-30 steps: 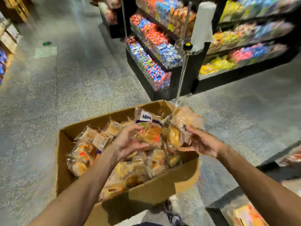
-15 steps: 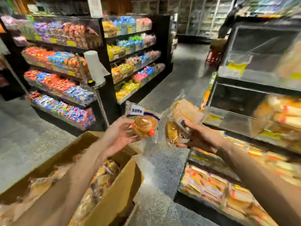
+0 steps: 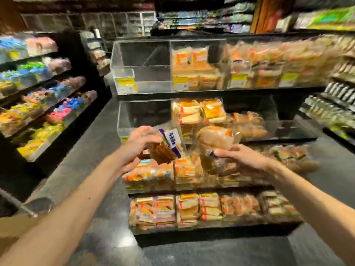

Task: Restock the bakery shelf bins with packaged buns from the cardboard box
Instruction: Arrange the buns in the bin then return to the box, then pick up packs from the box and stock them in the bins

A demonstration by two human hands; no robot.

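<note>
Cardboard has all but left the view: a second ago the box [image 3: 13, 229] filled the middle, and now only a blurred tan corner shows, well left of and below the shelf [image 3: 211, 92]. The person has turned to face the shelf squarely, carrying both loads along. The left hand [image 3: 138, 148] grips one bun [image 3: 167, 148] with a purple-edged label, fingers curled round its left side. The right hand [image 3: 244, 160] holds a clutch of buns [image 3: 215, 143], thumb on top and fingers curled beneath; how many packs I cannot tell. Both loads hang in front of the shelf's second tier, not yet in any bin. At the shelf's left end the top bin [image 3: 142, 64] and the second-tier bin [image 3: 144, 114] look empty, so I judge picking is done and placing comes next, likely there.
</note>
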